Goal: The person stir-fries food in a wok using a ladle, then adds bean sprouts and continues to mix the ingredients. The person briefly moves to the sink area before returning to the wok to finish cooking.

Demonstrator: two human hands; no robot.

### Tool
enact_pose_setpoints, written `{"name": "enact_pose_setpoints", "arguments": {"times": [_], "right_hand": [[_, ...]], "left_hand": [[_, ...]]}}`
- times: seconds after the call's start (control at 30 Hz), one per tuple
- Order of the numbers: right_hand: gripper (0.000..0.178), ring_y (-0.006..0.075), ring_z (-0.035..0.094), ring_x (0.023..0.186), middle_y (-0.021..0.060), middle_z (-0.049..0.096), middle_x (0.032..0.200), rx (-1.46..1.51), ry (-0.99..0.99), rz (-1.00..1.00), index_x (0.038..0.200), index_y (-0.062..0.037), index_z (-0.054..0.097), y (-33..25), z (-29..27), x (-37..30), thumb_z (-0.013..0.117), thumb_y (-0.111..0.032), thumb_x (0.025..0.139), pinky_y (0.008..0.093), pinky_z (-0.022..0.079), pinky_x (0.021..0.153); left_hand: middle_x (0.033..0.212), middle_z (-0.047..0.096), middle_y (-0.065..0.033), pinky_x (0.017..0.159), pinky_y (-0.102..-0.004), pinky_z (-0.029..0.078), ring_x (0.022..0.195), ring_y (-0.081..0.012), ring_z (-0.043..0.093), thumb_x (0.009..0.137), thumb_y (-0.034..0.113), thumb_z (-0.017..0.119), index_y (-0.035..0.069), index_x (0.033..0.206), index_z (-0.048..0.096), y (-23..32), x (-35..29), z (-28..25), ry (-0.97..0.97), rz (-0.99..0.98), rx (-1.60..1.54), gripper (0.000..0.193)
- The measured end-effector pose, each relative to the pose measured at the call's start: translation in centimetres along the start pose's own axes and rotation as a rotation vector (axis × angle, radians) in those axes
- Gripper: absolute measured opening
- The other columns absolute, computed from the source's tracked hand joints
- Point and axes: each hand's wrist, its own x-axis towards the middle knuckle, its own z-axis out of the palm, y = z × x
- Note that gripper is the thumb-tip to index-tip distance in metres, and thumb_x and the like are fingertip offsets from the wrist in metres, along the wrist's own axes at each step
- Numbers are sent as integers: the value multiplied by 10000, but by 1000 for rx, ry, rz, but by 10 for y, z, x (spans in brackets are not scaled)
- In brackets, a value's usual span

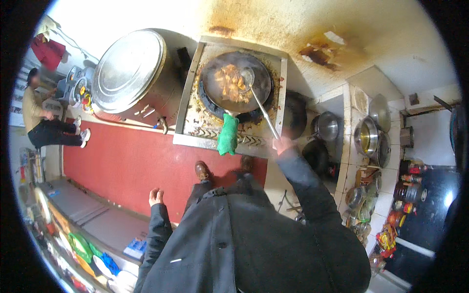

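Observation:
My right hand [283, 144] is closed around the end of a long-handled metal ladle [264, 111]. The round bowl of the ladle sits inside a dark wok [213, 90], at the right edge of a heap of browned food pieces [229, 80]. Faint steam hangs over the wok, which rests on a metal stove [198, 115]. A green cloth [227, 136] is wrapped around the wok's handle, pointing toward me, and neither hand touches it. Away from the stove, my left hand [156, 196] hangs low at my side, empty, its fingers loosely bent and apart.
Left of the stove stands a large lidded metal drum [128, 71] with a tap. Another person [41, 115] is at the far left. Metal pots [366, 136] line a tiled ledge at right. A grey counter [112, 222] lies behind my left side, beside red flooring [122, 166].

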Motion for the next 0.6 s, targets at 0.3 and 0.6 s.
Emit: {"name": "enact_pose_setpoints", "arguments": {"times": [0.3, 0.6], "right_hand": [[293, 440, 681, 836, 258, 682, 840, -559, 74, 269, 1032, 5, 571, -107, -87, -4, 578, -276, 949, 528, 543, 747], [316, 166, 513, 487, 24, 562, 613, 872, -217, 519, 896, -31, 639, -86, 6, -19, 614, -341, 955, 328, 394, 452]], "left_hand": [[1065, 641, -160, 921, -380, 510, 996, -252, 633, 857, 118, 697, -61, 1154, 600, -42, 64, -41, -63, -54, 64, 360], [876, 656, -77, 817, -315, 528, 847, -168, 636, 842, 4, 631, -18, 931, 624, -33, 45, -50, -27, -144, -176, 92]]}}
